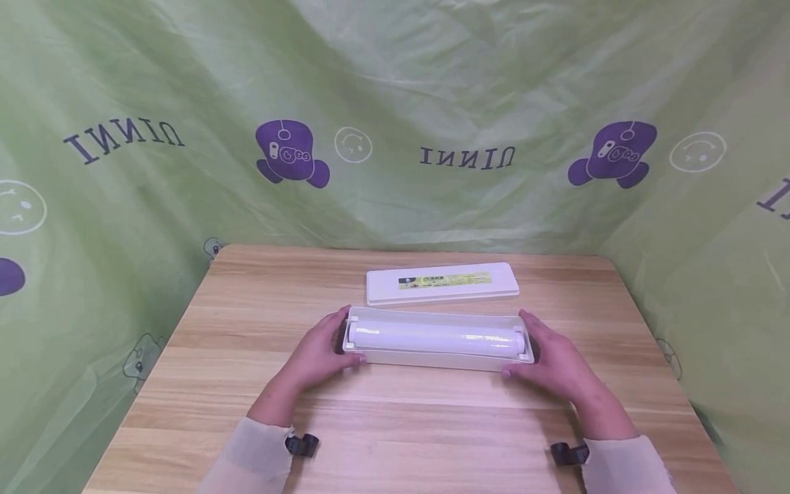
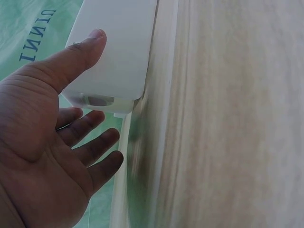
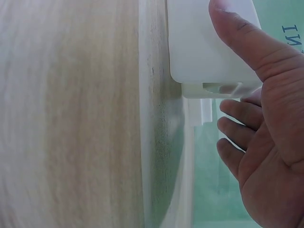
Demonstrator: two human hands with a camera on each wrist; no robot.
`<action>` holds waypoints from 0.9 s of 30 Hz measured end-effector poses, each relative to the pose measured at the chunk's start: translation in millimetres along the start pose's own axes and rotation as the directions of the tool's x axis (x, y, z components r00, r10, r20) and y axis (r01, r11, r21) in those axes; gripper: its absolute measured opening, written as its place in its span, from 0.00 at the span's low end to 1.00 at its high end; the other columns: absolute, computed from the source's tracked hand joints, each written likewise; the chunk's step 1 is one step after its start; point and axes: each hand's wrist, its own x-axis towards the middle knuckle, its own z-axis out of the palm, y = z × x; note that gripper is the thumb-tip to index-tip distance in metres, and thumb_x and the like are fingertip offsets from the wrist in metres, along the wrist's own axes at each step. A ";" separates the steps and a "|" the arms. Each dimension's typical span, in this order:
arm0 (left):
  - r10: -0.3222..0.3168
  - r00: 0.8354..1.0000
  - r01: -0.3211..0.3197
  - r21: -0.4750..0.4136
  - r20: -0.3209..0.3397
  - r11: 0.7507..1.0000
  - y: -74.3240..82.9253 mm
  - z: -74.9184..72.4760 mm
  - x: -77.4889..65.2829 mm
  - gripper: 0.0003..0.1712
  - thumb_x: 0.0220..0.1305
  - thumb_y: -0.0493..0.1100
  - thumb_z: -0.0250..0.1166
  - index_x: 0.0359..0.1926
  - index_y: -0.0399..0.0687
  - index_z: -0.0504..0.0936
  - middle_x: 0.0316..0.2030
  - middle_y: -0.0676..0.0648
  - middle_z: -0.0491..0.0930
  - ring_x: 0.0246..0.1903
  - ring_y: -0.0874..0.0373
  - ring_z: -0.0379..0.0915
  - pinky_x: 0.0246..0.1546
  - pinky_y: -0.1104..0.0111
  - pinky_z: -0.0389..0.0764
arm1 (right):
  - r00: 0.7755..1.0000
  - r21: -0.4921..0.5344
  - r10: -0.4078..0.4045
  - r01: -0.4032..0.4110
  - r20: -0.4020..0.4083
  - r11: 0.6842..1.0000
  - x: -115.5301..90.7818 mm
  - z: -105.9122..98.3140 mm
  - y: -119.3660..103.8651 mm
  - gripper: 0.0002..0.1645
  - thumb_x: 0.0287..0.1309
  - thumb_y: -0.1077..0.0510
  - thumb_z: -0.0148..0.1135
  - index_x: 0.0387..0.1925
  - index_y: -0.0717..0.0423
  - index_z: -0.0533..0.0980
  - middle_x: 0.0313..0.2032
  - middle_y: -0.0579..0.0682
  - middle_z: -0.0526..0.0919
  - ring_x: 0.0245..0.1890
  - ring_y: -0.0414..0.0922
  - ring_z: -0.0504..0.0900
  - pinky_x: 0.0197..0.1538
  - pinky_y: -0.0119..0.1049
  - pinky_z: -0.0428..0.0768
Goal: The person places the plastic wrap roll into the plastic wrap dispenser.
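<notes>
A long white plastic box [image 1: 435, 359] without its lid lies crosswise in front of me in the head view, with a shiny roll of cling film [image 1: 426, 336] inside. My left hand [image 1: 317, 350] grips its left end, the thumb on the front wall and the fingers reaching round behind. At the opposite end my right hand [image 1: 555, 360] holds it the same way. Both wrist views show a thumb on the smooth front of the box [image 2: 118, 52] and the lower fingers loosely bent off it. Whether the box touches the table cannot be told.
Just behind the box lies the white lid [image 1: 444, 296] with a yellow and black label. The wooden table [image 1: 407, 432] reaches back to a green printed curtain [image 1: 395, 82], which also hangs on both sides.
</notes>
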 end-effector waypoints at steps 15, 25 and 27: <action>-0.005 1.000 0.005 -0.003 0.007 1.000 -2.4 0.8 0.3 0.66 0.48 0.63 0.82 0.81 0.49 0.58 0.74 0.39 0.66 0.73 0.39 0.62 0.74 0.46 0.62 | 0.999 -0.021 0.032 -0.032 0.005 0.999 -2.6 2.5 -2.2 0.76 0.43 0.29 0.80 0.80 0.63 0.53 0.70 0.74 0.67 0.66 0.72 0.71 0.69 0.65 0.69; 0.000 1.000 0.000 -0.010 0.006 1.000 -1.7 -0.3 2.5 0.69 0.46 0.68 0.81 0.82 0.51 0.56 0.75 0.39 0.65 0.74 0.40 0.60 0.75 0.46 0.62 | 0.998 -0.046 0.060 -0.059 0.016 0.997 -2.2 1.1 -4.8 0.77 0.43 0.25 0.77 0.81 0.62 0.52 0.66 0.76 0.71 0.63 0.72 0.74 0.66 0.65 0.72; 0.008 1.000 -0.008 -0.008 0.001 1.000 -1.4 -0.5 3.8 0.70 0.46 0.68 0.81 0.82 0.51 0.56 0.75 0.39 0.65 0.74 0.40 0.60 0.74 0.45 0.62 | 0.998 -0.051 0.062 -0.061 0.016 0.997 -1.9 1.0 -6.6 0.77 0.43 0.27 0.78 0.81 0.62 0.52 0.64 0.76 0.73 0.63 0.71 0.75 0.65 0.65 0.73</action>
